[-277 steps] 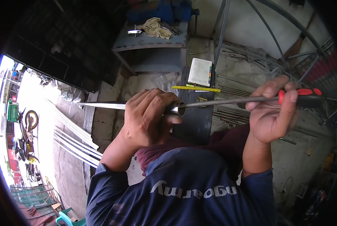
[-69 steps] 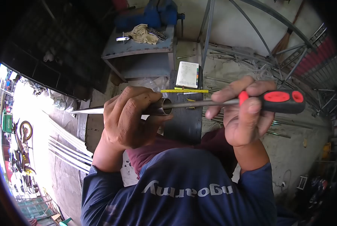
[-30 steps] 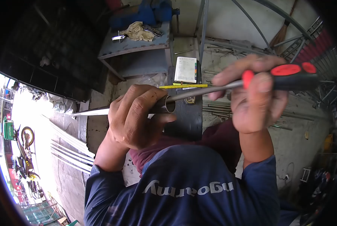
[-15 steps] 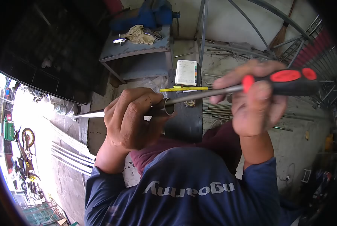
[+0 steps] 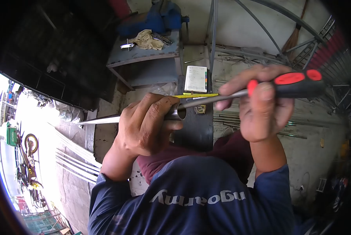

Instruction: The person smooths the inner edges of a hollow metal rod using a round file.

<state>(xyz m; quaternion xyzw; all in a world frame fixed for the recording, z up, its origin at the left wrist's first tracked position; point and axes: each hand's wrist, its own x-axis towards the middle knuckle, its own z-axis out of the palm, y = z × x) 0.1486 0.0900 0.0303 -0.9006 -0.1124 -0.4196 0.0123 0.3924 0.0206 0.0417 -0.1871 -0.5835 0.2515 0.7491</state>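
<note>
My left hand (image 5: 146, 123) is wrapped round a shiny metal tube (image 5: 99, 120) that reaches out to the left, its open mouth facing right. In my right hand (image 5: 263, 103) is a round file (image 5: 222, 97) with a black and red handle (image 5: 297, 83). The thumb and fingers grip it near the red collar. The grey shaft of the file runs into the tube's mouth, and its tip is hidden inside. Behind the tools, a yellow strip (image 5: 197, 95) and a tape measure (image 5: 200, 109) lie on a dark bench (image 5: 193, 135).
An open notebook (image 5: 196, 78) lies farther up the bench. Beyond stands a metal worktable (image 5: 144, 56) with a blue vise (image 5: 154, 19) and a cloth (image 5: 148, 40). Metal rods (image 5: 261, 118) lie on the floor at right, and long pale bars (image 5: 75, 164) at left.
The file has slid a little deeper into the tube as my right hand moved left. My left hand and the tube have shifted slightly right, and the tube's mouth has turned a little.
</note>
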